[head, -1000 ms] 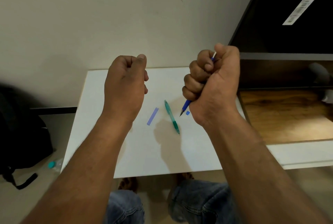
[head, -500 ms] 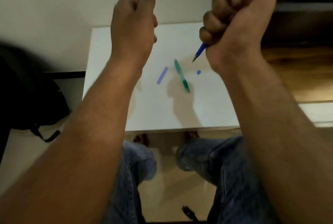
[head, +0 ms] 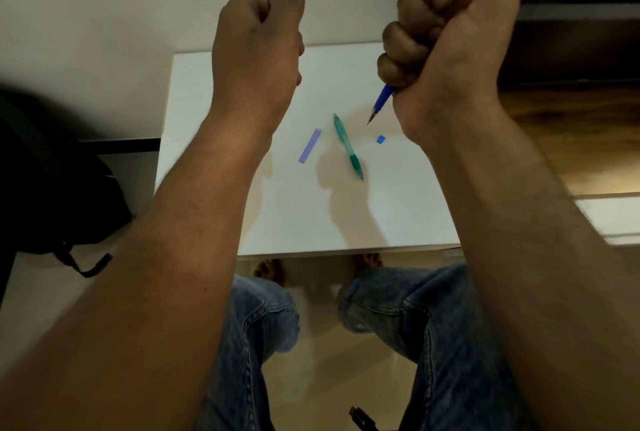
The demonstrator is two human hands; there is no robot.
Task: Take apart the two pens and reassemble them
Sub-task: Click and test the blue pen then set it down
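While the right grip point(head: 446, 39) is clenched in a fist round the blue pen point(head: 383, 98), held up above the bench point(head: 346, 222), the pen's long axis runs steeply from the pale end poking out by the thumb down to the dark tip. That tip points down and to the left, toward the gap between the two hands. The left grip point(head: 258, 49) is also clenched, raised and well apart from the pen. Only its back shows, so I cannot tell whether it hides a small part. For work on the blue pen, the left grip would probably have to cross rightward and take the exposed tip end, the only free length. On the bench below lies the green pen point(head: 347, 146), slanting with its tip toward the person. A pale blue strip point(head: 310, 145) lies near its left, and a small blue piece point(head: 381, 139) to its right, nearer the right grip.
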